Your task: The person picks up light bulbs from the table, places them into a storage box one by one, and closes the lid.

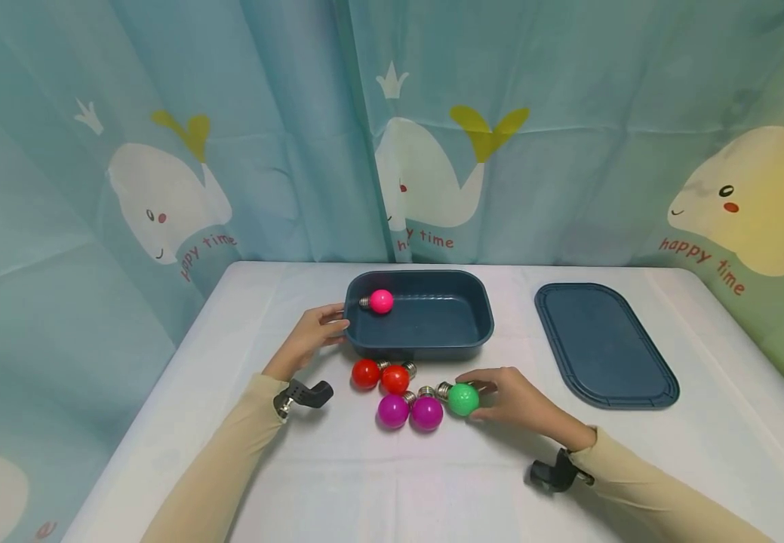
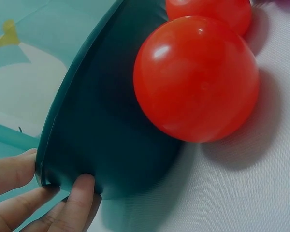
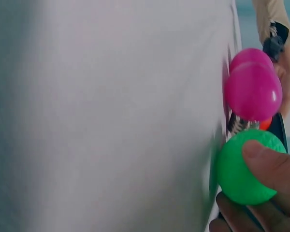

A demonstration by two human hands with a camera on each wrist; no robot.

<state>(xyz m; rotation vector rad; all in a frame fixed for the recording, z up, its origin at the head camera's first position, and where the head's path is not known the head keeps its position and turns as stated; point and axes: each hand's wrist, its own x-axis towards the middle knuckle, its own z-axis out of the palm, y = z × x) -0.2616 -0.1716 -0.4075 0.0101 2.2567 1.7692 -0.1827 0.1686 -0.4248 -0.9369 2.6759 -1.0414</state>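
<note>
In the head view, a dark blue rectangular container (image 1: pixel 425 352) stands at the table's back, with a pink light bulb (image 1: pixel 382 302) lying inside at its left. My left hand (image 1: pixel 312 335) touches the container's left end, its fingertips against the rim and outer wall (image 2: pixel 111 140). Thumb and fingers of my right hand (image 1: pixel 517 400) pinch the round part of a green light bulb (image 1: pixel 462 400); its metal base points left. Beside that bulb lie two purple bulbs (image 1: pixel 426 413). Two red bulbs (image 1: pixel 366 374) rest close in front of the container.
A dark blue flat lid (image 1: pixel 605 347) lies on the white-covered table (image 1: pixel 392 483) to the right. Behind the table hangs a teal curtain (image 1: pixel 296 151) with whale prints. Black camera mounts are strapped to both wrists.
</note>
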